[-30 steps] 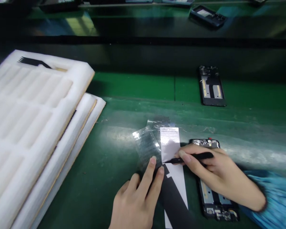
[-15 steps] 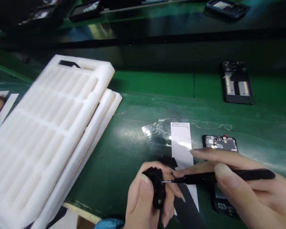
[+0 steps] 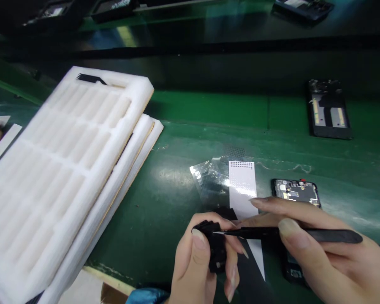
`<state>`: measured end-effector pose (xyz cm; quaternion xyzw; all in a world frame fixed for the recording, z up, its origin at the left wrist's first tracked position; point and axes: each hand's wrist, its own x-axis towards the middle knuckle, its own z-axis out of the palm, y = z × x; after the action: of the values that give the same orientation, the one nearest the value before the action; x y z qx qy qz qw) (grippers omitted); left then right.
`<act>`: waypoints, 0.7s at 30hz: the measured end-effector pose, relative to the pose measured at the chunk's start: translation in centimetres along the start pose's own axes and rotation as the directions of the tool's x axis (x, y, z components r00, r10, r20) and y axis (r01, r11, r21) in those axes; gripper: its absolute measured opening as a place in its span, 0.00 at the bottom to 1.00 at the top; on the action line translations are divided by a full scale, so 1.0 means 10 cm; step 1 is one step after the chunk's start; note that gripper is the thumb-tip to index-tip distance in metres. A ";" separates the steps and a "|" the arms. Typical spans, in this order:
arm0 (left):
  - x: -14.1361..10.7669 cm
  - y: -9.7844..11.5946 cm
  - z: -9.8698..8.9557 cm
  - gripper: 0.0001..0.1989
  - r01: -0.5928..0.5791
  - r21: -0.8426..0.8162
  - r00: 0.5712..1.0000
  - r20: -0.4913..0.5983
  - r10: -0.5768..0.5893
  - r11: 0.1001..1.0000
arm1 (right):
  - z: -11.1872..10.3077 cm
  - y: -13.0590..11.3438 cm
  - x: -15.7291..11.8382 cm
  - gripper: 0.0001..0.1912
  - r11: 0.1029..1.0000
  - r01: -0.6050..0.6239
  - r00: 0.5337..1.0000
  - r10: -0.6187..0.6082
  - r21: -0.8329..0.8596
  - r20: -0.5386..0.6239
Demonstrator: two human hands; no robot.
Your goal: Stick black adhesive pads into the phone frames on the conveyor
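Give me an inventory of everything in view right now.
Foam trays: at least two, white, stacked at left.
Comb-shaped piece: one, black, on the top tray's far rim.
Bench: one, green, under everything.
Phone frames: two, black, one far right, one nearer.
Further phone frame: one, dark, on the upper shelf.
Plastic film: one, clear, mid-bench.
Perforated strip: one, white, beside the film.
Cardboard: one, brown, bottom edge.
Black piece: one, black, in the left hand.
Tweezers: one pair, black, in the right hand.
Left hand: one, centre.
Right hand: one, lower right.
Sleeve: one, blue, at the left wrist.
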<state>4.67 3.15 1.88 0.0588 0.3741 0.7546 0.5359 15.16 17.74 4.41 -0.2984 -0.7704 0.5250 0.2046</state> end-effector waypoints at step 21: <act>-0.10 0.27 -0.08 0.10 -0.126 0.501 0.822 -0.431 0.373 0.856 | -0.10 0.13 0.15 0.10 0.993 0.083 0.996 -0.079 -0.083 0.049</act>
<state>2.57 1.50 3.32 0.0280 0.6560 0.6998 0.2813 14.95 19.77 3.59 -0.2631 -0.8078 0.4900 0.1951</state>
